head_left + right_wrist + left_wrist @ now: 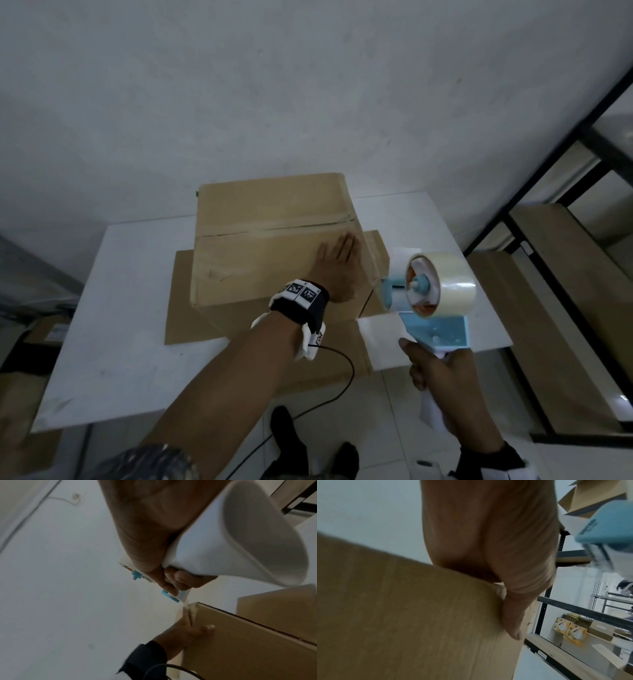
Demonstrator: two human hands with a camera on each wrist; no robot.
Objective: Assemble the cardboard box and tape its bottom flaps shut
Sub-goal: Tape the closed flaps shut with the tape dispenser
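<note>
A brown cardboard box (260, 240) stands on the white table (120, 308) with its folded flaps facing up. A strip of clear tape (274, 226) runs along the middle seam. My left hand (337, 260) lies flat on the near flap, by the box's right edge, fingers straight; the left wrist view shows the left hand (496, 561) pressed against the cardboard (402, 615). To the right of the box, my right hand (435, 366) grips the white handle of a blue tape dispenser (428, 294) carrying a clear roll, held in the air apart from the box. In the right wrist view my right hand (154, 534) wraps that handle (240, 540).
A flat sheet of cardboard (191, 301) lies under the box and overhangs the table's front edge. A black metal shelf rack (548, 192) with wooden shelves stands on the right. More cardboard (20, 394) sits at the lower left. A black cable (342, 387) hangs from my left wrist.
</note>
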